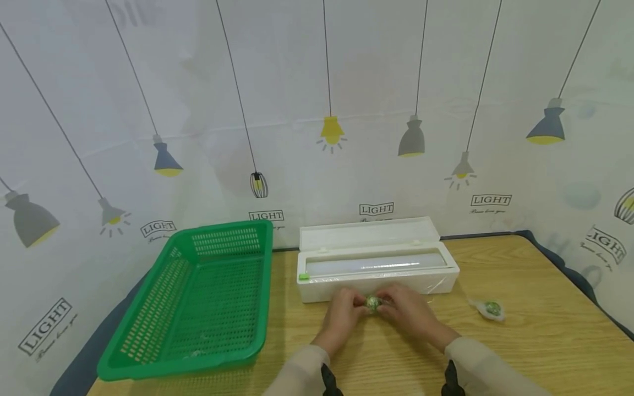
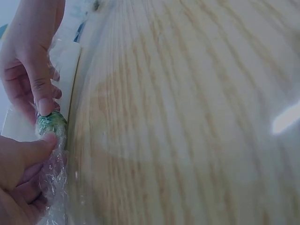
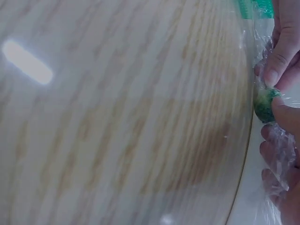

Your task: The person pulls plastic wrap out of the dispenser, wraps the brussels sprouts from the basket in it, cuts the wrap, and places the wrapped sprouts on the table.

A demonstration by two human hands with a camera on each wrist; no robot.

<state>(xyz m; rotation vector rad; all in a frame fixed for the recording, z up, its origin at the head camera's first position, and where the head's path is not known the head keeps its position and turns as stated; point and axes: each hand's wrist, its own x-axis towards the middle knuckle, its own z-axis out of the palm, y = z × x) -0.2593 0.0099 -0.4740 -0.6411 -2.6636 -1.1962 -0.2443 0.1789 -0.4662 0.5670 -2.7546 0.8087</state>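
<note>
A small round green thing (image 1: 372, 303) with pale mottling, covered in clear plastic film, is between the two hands just in front of the white box. My left hand (image 1: 343, 315) pinches its left side with thumb and fingers. From the right, my right hand (image 1: 407, 309) pinches the other side and the gathered film. Crinkled plastic film (image 2: 55, 187) bunches along the left hand's fingers in the left wrist view. More loose film (image 3: 281, 159) lies over the right hand's fingers in the right wrist view. The exact kind of the green thing cannot be made out.
Behind the hands stands a white film dispenser box (image 1: 376, 284), lid raised, a film roll (image 1: 376, 264) inside and a green slider (image 1: 304, 276) at its left. A green plastic basket (image 1: 267, 275) stands left. Another film-wrapped green piece (image 1: 492, 309) lies right on the wooden table (image 1: 535, 352).
</note>
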